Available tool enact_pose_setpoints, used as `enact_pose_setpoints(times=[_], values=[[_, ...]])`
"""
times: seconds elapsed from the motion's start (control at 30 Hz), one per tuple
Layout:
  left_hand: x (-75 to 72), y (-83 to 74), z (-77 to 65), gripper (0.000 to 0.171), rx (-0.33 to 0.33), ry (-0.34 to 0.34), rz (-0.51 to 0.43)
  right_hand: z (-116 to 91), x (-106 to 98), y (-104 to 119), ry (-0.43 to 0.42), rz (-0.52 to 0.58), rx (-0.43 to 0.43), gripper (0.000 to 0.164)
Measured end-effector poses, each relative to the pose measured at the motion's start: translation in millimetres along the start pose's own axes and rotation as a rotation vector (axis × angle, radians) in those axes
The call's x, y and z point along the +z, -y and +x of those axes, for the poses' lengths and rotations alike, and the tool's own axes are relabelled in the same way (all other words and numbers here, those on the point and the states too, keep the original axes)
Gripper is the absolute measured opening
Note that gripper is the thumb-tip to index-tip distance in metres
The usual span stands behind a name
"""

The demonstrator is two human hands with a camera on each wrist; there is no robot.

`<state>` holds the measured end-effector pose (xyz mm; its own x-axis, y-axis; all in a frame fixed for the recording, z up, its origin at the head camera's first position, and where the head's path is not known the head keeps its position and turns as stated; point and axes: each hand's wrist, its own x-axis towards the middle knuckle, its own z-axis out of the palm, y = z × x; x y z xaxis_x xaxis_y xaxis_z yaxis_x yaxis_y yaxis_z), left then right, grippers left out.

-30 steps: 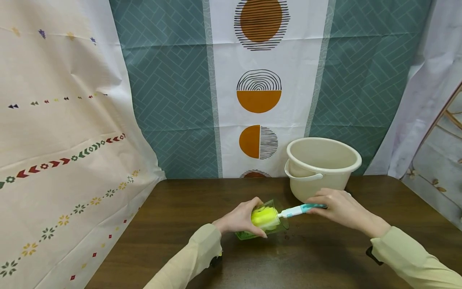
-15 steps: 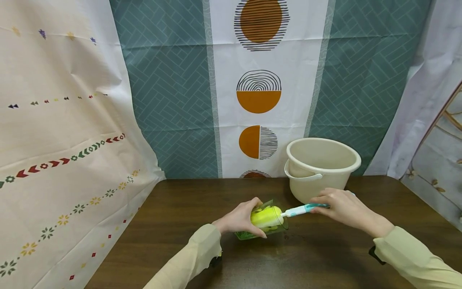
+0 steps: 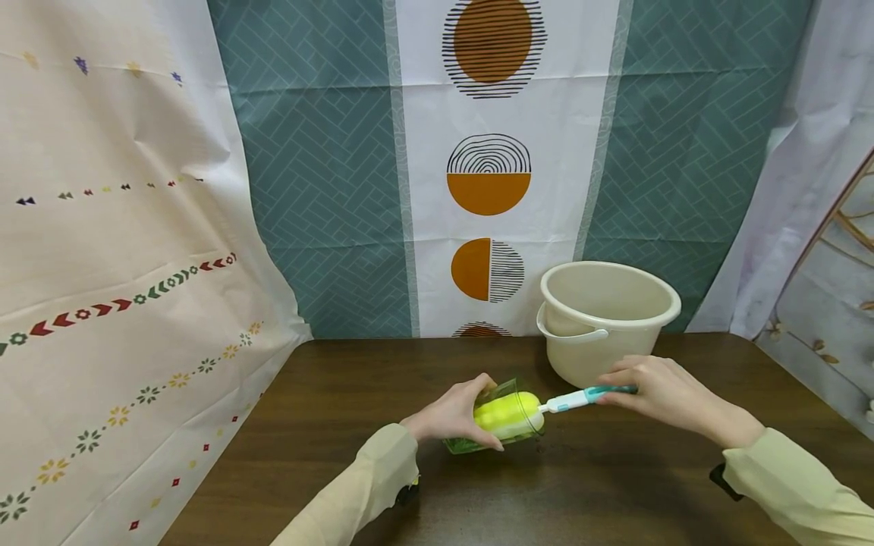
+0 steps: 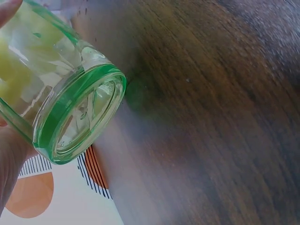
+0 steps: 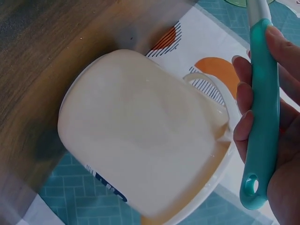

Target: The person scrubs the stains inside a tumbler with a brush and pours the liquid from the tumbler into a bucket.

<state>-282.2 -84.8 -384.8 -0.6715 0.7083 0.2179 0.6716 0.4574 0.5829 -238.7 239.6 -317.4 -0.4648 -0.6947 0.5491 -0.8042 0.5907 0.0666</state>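
Observation:
My left hand (image 3: 456,413) grips a clear green-tinted glass (image 4: 61,89), tilted on its side with its mouth toward the right. Its thick green base faces the left wrist camera, close over the wooden table. Inside the glass sits the yellow sponge head of a bottle brush (image 3: 508,411), its rounded end near the collar showing at the rim. My right hand (image 3: 658,394) holds the brush by its white and teal handle (image 5: 265,103), thumb along one side and fingertips on the other. The handle slants up to the right, away from the glass.
A cream bucket (image 3: 608,349) with a lowered handle stands at the table's back right, just behind my right hand. The brown wooden table (image 3: 355,394) has a few wet spots. Patterned cloths (image 3: 321,189) hang behind and beside it.
My right hand has drawn rightward with the brush, so more of the yellow sponge shows at the glass's mouth. The left hand and glass have stayed nearly still.

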Motion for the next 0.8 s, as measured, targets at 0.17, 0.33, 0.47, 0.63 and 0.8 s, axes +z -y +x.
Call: enact_pose_setpoints(times=[0.17, 0.33, 0.47, 0.63, 0.8], values=[[0.5, 0.2, 0.2, 0.065, 0.008, 0.007, -0.032, 1.3, -4.7, -1.4, -0.023, -0.025, 0.002, 0.023], [0.5, 0.0, 0.2, 0.065, 0.011, 0.009, -0.048, 2.2, -8.2, -3.2, -0.037, -0.046, 0.008, 0.023], [0.0, -0.5, 0.0, 0.065, 0.012, 0.008, -0.046, 2.0, -8.3, -4.6, -0.029, -0.055, 0.025, 0.024], [0.0, -0.5, -0.1, 0.065, 0.016, 0.010, -0.042, 0.8, -7.9, -6.0, -0.021, -0.078, 0.047, 0.025], [-0.2, -0.8, -0.3, 0.065, 0.021, 0.013, -0.046, -1.4, -8.0, -6.3, 0.000, -0.089, 0.070, 0.025]])
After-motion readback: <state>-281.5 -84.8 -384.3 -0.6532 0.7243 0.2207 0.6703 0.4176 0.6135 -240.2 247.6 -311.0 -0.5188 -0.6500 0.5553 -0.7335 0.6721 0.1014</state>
